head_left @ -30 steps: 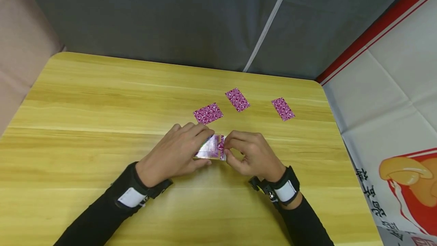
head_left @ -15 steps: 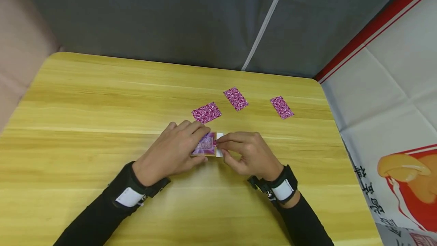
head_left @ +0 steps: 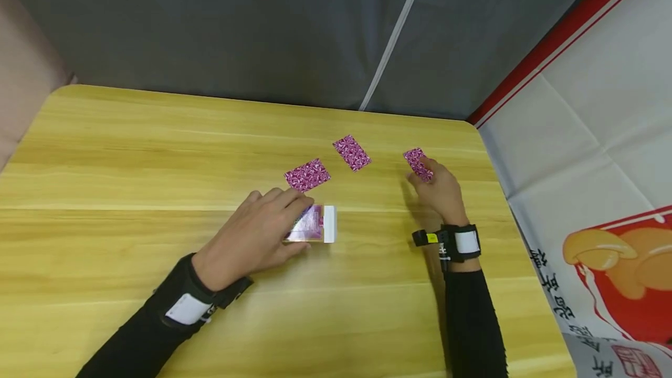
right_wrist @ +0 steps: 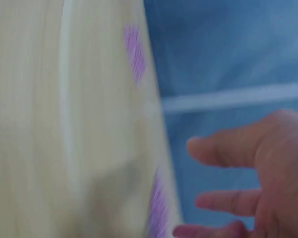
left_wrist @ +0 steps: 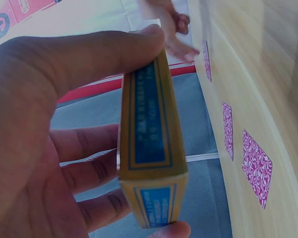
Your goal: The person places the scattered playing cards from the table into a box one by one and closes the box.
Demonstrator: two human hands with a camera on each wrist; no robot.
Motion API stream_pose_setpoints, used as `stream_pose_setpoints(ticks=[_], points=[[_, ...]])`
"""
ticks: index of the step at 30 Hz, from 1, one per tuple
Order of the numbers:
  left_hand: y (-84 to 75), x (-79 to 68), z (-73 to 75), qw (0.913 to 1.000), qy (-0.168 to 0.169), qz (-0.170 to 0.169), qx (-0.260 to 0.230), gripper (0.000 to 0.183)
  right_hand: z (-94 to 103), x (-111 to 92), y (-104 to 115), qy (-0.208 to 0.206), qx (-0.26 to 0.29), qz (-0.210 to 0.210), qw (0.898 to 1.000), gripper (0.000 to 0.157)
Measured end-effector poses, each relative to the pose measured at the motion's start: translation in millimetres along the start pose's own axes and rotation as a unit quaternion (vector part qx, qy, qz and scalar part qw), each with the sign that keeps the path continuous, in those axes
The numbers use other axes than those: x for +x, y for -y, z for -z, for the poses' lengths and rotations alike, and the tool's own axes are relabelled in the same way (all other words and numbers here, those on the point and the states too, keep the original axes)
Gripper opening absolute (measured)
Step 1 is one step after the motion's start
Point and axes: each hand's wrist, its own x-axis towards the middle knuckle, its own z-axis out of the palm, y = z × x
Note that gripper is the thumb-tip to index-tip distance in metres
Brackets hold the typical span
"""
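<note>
In the head view my left hand (head_left: 254, 235) grips a small purple card box (head_left: 308, 224) near the middle of the table; a white strip shows at its right end. From the left wrist, the box's gold-and-blue sides (left_wrist: 151, 119) appear between thumb and fingers. My right hand (head_left: 441, 191) hovers at the rightmost pink-patterned card (head_left: 415, 157), covering its lower part, thumb and fingers apart. The blurred right wrist view shows those fingers spread with nothing held; contact with the card (right_wrist: 159, 210) cannot be made out.
Two more pink-patterned cards lie on the wooden table (head_left: 157, 162): one just beyond my left hand (head_left: 307, 174), another farther back (head_left: 352, 153). A grey curtain (head_left: 236, 28) hangs behind the table. White sheeting with red print (head_left: 577, 150) borders the right side.
My right hand has left the box's right end and moved right and away to the rightmost card. My left hand still holds the box, whose white end strip is now uncovered.
</note>
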Motion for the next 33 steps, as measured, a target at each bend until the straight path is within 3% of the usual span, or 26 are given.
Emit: stream_pose_setpoints(ticks=[3, 8, 13, 16, 21, 30, 33], points=[[-0.5, -1.3, -2.7, 1.0000, 0.002, 0.002, 0.002, 0.067, -0.8, 6, -29, -0.007, -0.024, -0.063, 0.998, 0.062], [-2.0, -4.4, -5.3, 1.0000, 0.006, 0.003, -0.002, 0.067, -7.0, 8, -45, -0.053, -0.032, -0.077, 0.995, 0.057], [-1.8, -2.1, -5.5, 1.0000, 0.001, 0.005, -0.006, 0.069, -0.9, 7, -39, -0.015, 0.000, -0.127, 0.992, 0.064], [-1.3, -0.8, -5.1, 1.0000, -0.002, 0.007, -0.004, 0.069, 3.5, 6, -35, 0.011, 0.023, -0.144, 0.989, 0.056], [-0.1, -1.5, -3.8, 0.9999, -0.002, 0.013, -0.003, 0.069, 9.4, 0, -18, 0.023, 0.076, -0.094, 0.992, 0.032], [3.5, -1.3, -0.4, 0.9998, -0.012, 0.018, -0.005, 0.070, 27.5, -24, 51, 0.099, 0.147, 0.012, 0.984, 0.033], [3.9, -0.2, 0.9, 0.9996, -0.019, 0.016, -0.009, 0.071, 30.1, -33, 67, 0.138, 0.165, 0.053, 0.975, 0.032]])
